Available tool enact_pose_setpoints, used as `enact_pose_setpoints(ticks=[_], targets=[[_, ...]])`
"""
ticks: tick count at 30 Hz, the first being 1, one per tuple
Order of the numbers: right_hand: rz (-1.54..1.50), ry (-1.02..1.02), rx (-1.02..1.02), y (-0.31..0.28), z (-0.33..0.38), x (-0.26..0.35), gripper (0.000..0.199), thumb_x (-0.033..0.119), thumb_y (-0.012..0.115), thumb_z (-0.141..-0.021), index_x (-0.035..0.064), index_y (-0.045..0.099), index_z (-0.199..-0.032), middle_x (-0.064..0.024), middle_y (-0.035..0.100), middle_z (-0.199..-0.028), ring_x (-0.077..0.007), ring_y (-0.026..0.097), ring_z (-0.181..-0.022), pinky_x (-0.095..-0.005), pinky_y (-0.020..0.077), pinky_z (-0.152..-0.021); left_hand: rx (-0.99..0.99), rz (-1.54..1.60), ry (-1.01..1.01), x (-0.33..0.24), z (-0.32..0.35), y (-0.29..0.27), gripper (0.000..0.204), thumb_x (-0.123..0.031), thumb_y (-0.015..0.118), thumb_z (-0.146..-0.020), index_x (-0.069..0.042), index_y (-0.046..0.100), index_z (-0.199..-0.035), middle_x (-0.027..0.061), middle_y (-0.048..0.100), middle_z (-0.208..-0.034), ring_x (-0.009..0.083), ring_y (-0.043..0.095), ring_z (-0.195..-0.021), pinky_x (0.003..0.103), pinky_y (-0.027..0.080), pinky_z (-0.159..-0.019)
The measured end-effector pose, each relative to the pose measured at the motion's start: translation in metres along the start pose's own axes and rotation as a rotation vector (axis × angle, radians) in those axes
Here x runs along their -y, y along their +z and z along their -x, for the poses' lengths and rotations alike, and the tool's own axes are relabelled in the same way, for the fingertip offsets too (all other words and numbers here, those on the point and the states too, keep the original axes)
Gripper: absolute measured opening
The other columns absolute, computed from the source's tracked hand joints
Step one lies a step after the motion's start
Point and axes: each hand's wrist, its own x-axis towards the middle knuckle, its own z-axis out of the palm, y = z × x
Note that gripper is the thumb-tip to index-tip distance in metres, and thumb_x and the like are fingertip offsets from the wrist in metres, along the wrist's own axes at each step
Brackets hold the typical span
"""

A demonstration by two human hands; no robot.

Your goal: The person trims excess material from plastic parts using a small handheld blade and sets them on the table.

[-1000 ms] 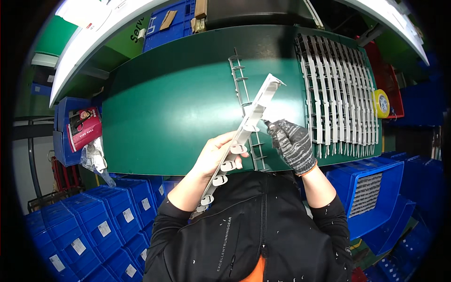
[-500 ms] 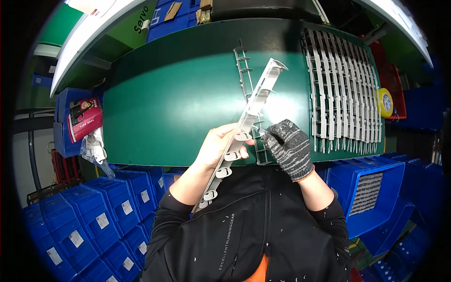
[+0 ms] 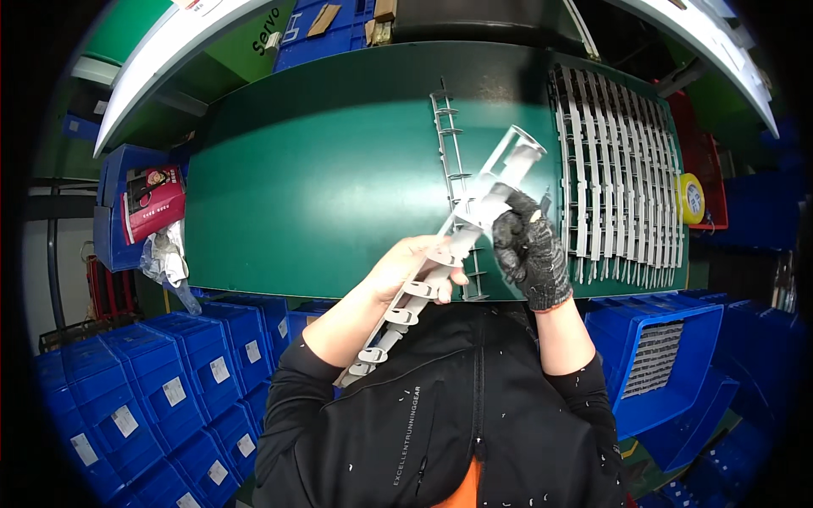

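Observation:
My bare left hand (image 3: 412, 264) is wrapped round a long grey plastic strip (image 3: 450, 247) with rounded tabs along it. The strip slants from my jacket up and right over the table; its far end is smeared by motion. Close against its right side, my right hand (image 3: 533, 252), in a dark knitted glove, has its fingers curled. A small dark, narrow piece shows above those fingers, but I cannot make out what they hold. Behind the held strip, a similar slim grey strip (image 3: 446, 146) lies on the green table (image 3: 313, 182), partly hidden.
Several grey strips (image 3: 622, 169) lie side by side at the table's right, beside a yellow roll (image 3: 691, 199). A blue crate (image 3: 622, 360) with grey parts stands at lower right. Stacked blue crates (image 3: 169, 360) fill the lower left. A red bag (image 3: 154, 203) sits left of the table.
The held strip has tilted and turned, its far end shifting right and nearer. My right hand has turned and moved up against the strip. The whole view has shifted slightly.

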Motion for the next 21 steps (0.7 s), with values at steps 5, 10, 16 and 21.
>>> enact_pose_setpoints(ticks=[5, 10, 16, 21], targets=[[-0.075, -0.088, 0.06, 0.0, -0.007, 0.014, 0.031, 0.034, 0.06, -0.082, 0.0053, 0.055, -0.093, 0.0029, 0.044, -0.052, -0.0055, 0.035, -0.038, -0.0182, 0.0251, -0.035, 0.151, -0.128, -0.067, -0.01, 0.002, -0.002, 0.045, -0.028, 0.046, -0.09, 0.002, 0.042, -0.122, 0.0175, 0.06, -0.096, 0.0233, 0.063, -0.078, 0.031, 0.051, -0.071], [-0.103, -0.28, -0.116, -0.01, -0.015, 0.041, 0.029, 0.037, 0.052, -0.086, 0.0083, 0.056, -0.093, 0.0018, 0.046, -0.052, -0.0084, 0.037, -0.036, -0.0212, 0.0284, -0.033, 0.092, -0.644, 0.076, -0.016, 0.033, -0.009, 0.037, -0.017, 0.047, -0.09, 0.001, 0.045, -0.122, 0.0135, 0.058, -0.103, 0.0153, 0.059, -0.083, 0.027, 0.049, -0.072], [0.034, -0.332, -0.22, -0.012, -0.01, 0.035, 0.042, 0.044, 0.045, -0.088, 0.0054, 0.055, -0.077, -0.0028, 0.047, -0.048, -0.0115, 0.04, -0.036, -0.0228, 0.0295, -0.031, -0.061, -0.679, 0.06, -0.023, 0.041, 0.0, 0.031, -0.009, 0.045, -0.089, 0.003, 0.047, -0.118, 0.013, 0.062, -0.092, 0.014, 0.061, -0.069, 0.023, 0.049, -0.059], [0.647, -0.26, -0.155, -0.007, 0.018, 0.013, 0.017, 0.015, 0.053, -0.087, -0.0007, 0.057, -0.081, -0.0024, 0.052, -0.056, -0.0086, 0.046, -0.047, -0.0226, 0.0358, -0.043, -0.058, -0.61, 0.017, -0.019, 0.036, 0.002, 0.036, -0.013, 0.046, -0.09, 0.001, 0.044, -0.124, 0.0114, 0.064, -0.082, 0.0135, 0.06, -0.059, 0.024, 0.05, -0.056]])
